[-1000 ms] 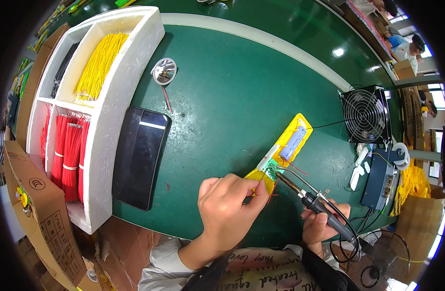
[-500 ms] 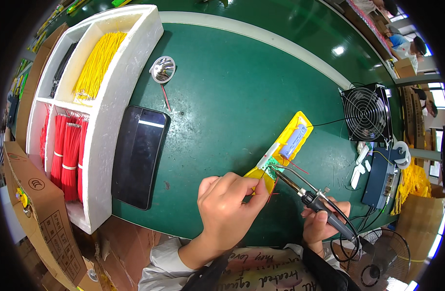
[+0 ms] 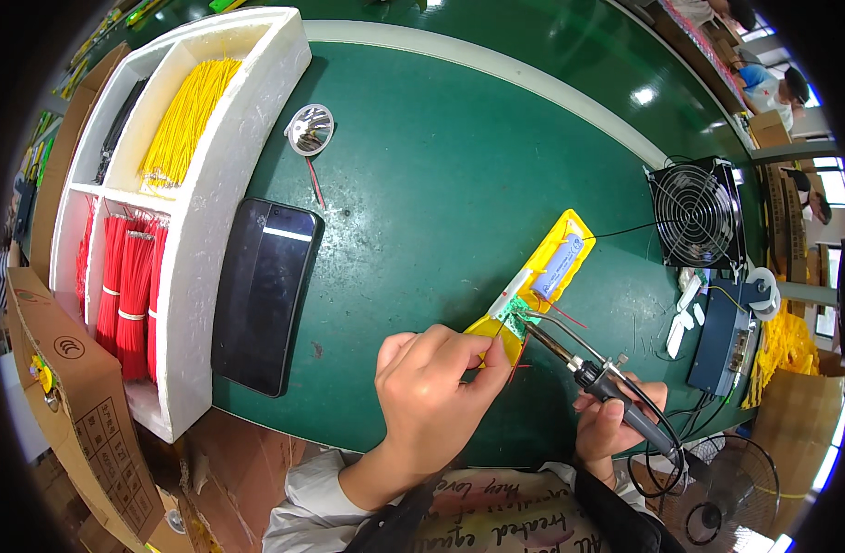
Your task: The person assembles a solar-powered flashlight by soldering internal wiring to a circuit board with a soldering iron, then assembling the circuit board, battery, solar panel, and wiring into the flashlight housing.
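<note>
Yellow casing (image 3: 542, 286) lies pinched at its near end by left hand (image 3: 436, 392); right hand (image 3: 611, 429) grips soldering iron (image 3: 588, 373).

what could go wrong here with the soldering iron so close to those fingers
1. The left hand pinches the yellow case right beside the soldering iron tip, so a slip might burn the fingertips.
2. Thin red wires lie next to the tip on the small green circuit board; their coating may scorch.
3. The iron's cord loops under the right hand near the table edge and might snag.
</note>
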### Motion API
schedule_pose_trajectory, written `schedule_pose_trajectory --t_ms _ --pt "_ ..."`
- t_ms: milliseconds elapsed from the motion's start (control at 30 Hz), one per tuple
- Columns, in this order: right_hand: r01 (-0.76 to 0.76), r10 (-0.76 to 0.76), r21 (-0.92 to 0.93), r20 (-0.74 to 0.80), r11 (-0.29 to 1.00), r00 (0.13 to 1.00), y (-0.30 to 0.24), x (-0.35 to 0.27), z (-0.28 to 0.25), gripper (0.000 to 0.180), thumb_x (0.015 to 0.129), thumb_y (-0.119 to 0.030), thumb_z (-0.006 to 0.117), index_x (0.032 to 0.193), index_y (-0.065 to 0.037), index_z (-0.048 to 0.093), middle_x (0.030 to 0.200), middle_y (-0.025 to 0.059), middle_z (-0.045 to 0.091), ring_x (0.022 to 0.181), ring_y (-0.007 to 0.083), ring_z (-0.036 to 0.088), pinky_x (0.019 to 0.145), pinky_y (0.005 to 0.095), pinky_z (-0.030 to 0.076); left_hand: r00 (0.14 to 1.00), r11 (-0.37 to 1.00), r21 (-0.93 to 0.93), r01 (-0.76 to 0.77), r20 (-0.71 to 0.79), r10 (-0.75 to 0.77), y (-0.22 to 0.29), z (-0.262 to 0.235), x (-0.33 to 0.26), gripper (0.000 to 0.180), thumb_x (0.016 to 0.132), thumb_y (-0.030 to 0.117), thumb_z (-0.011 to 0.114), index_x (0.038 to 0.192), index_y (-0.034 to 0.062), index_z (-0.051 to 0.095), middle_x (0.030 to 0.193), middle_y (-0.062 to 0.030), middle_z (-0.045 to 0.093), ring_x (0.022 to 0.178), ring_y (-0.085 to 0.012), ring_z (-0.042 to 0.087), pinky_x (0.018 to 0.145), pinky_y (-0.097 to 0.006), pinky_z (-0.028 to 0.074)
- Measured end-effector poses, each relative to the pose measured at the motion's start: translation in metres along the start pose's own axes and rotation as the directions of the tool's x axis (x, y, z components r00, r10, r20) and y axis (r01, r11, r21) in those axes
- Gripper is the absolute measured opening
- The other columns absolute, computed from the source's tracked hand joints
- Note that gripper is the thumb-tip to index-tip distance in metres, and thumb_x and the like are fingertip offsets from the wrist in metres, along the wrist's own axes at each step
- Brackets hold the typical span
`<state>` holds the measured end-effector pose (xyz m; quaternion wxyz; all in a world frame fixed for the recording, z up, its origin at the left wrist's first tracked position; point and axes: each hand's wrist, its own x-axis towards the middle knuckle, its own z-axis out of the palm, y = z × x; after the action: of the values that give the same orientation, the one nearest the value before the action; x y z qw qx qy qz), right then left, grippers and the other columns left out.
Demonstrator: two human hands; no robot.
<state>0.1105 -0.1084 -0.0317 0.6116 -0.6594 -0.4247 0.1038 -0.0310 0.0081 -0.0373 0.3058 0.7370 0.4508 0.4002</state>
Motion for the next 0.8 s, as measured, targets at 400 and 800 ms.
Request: schedule_pose_trajectory --t_ms 400,800 --pt "0.046 -0.047 -0.012 -0.141 0.999 0.989 -0.004 0.001 -0.002 0.051 0.084 -0.042 0.067 0.087 -0.001 0.037 0.056 0.0114 0.056 0.044 0.0135 0.055 0.044 0.0231 0.047 1.0 0.999 0.049 -0.011 -0.003 0.011 -0.001 0.002 -0.004 0.017 0.063 0.009 0.078 0.069 0.0121 0.062 0.06 0.0032 0.052 0.05 -0.0153 0.049 0.058 -0.029 0.037" --pt "0.071 -0.065 0.013 -0.272 0.997 0.96 0.001 -0.018 -0.029 0.047 0.083 -0.036 0.069 0.089 -0.001 0.038 0.062 0.0137 0.056 0.045 0.0165 0.057 0.041 0.022 0.046 0.997 0.99 0.122 -0.07 -0.024 0.073 0.0 0.005 -0.007 0.011 0.069 0.004 0.074 0.072 0.0087 0.064 0.06 0.001 0.054 0.053 -0.0156 0.053 0.059 -0.03 0.04"
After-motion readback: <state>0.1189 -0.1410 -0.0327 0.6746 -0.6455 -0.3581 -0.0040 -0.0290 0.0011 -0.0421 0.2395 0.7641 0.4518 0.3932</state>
